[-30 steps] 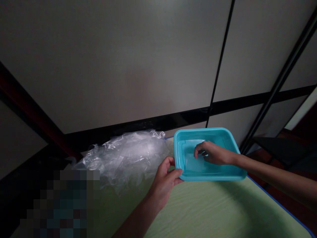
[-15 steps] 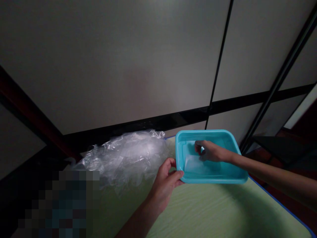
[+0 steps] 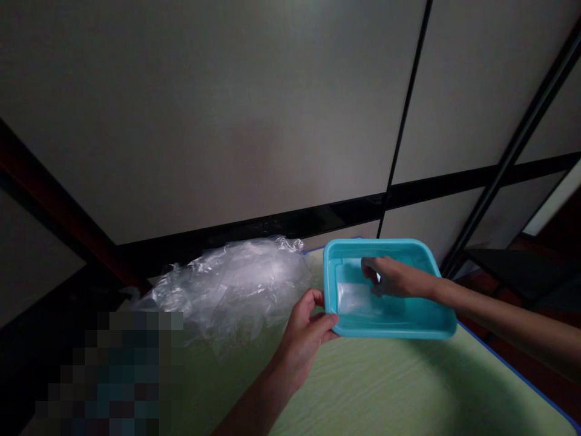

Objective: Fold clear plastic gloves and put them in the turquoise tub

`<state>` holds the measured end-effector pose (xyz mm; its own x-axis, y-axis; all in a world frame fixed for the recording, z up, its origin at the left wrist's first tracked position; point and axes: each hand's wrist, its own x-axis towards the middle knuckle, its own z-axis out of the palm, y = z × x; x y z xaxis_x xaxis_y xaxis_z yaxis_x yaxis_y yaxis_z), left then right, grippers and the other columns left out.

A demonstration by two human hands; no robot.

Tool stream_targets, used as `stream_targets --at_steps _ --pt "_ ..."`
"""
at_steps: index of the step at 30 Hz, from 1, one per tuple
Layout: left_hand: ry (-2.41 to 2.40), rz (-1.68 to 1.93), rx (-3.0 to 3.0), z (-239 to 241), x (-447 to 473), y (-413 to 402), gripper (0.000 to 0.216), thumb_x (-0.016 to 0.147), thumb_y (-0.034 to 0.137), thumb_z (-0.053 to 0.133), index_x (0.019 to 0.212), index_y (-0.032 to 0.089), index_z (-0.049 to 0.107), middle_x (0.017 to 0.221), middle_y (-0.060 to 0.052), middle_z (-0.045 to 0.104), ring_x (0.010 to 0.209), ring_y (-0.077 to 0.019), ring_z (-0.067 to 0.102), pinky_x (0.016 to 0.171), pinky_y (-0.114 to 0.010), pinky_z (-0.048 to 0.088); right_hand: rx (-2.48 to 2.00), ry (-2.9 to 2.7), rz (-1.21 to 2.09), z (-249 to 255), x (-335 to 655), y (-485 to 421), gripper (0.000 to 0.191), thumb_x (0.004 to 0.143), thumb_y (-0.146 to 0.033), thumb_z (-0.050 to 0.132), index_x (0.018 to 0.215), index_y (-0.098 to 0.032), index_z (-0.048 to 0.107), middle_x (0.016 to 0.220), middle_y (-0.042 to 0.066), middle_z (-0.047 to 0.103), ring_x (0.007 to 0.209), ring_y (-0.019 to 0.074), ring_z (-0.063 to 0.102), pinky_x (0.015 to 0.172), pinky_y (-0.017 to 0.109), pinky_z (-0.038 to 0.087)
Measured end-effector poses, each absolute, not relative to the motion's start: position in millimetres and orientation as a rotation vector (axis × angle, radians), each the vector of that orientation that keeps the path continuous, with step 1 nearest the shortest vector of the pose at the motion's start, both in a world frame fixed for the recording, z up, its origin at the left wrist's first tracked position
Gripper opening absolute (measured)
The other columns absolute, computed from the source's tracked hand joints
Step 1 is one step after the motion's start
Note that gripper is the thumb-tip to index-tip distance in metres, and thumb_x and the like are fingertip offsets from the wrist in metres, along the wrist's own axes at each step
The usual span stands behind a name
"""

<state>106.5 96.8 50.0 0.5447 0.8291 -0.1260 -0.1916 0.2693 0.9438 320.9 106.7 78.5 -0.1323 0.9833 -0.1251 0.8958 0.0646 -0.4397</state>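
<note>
Tall, pale grey wall panels (image 3: pixel 254 109) filled the upper part of the frame, crossed below by a glossy black band (image 3: pixel 313 222). Across the lower centre and lower right spread a flat, light green surface (image 3: pixel 354 387) with blue edging. A crumpled heap of clear, shiny plastic film (image 3: pixel 245 278) lay on it left of centre, close to the black band. The rectangular turquoise plastic tray (image 3: pixel 422 319) with rounded corners was right of centre, over the green surface; whether its base touched that surface could not be seen. At the tray's lower left corner, the left hand (image 3: pixel 303 339) gripped the rim, thumb over it and fingers outside. The right hand (image 3: pixel 394 278) reached in from the right edge of the frame, its fingers curled inside the tray. The thin, whitish translucent sheet (image 3: pixel 356 300) lay in the tray's left half, just beside those fingers; whether they pinched it could not be told.
</note>
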Motion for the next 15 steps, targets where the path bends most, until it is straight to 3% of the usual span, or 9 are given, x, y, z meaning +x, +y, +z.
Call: stream_targets --at_steps 3,7,12,15 --pt "0.708 0.775 1.085 50 107 97 0.018 0.066 0.014 0.056 0.075 0.017 0.040 0.079 0.000 0.051 0.072 -0.0132 0.053 0.069 -0.031 0.047 -2.044 -2.086 0.837 79 324 106 0.011 0.068 -0.011 0.050 0.071 -0.017 0.042 0.061 0.000 0.053 0.046 0.0128 0.055 0.041 0.021 0.037" --pt "0.694 0.766 1.083 51 108 96 0.018 0.066 0.014 0.056 0.074 0.018 0.040 0.078 0.000 0.051 0.072 -0.0133 0.053 0.069 -0.031 0.048 -2.095 -2.056 0.967 68 325 102 0.016 0.067 -0.017 0.054 0.069 -0.019 0.039 0.055 -0.002 0.052 0.046 0.0132 0.054 0.040 0.021 0.038" --pt "0.692 0.764 1.093 53 110 94 0.018 0.067 0.014 0.057 0.076 0.017 0.041 0.081 0.000 0.050 0.072 -0.0131 0.052 0.069 -0.031 0.047 -1.976 -2.060 0.711 56 320 100 0.026 0.057 -0.008 0.056 0.072 -0.019 0.037 0.070 0.001 0.052 0.065 0.0154 0.052 0.052 0.023 0.039" --pt "0.691 0.759 1.089 54 110 93 0.018 0.068 0.014 0.057 0.076 0.017 0.041 0.079 0.000 0.050 0.072 -0.0130 0.052 0.068 -0.031 0.047 -1.855 -2.080 0.543 54 317 104 0.024 0.060 -0.005 0.049 0.075 -0.019 0.037 0.073 0.001 0.051 0.068 0.0153 0.050 0.058 0.025 0.039"
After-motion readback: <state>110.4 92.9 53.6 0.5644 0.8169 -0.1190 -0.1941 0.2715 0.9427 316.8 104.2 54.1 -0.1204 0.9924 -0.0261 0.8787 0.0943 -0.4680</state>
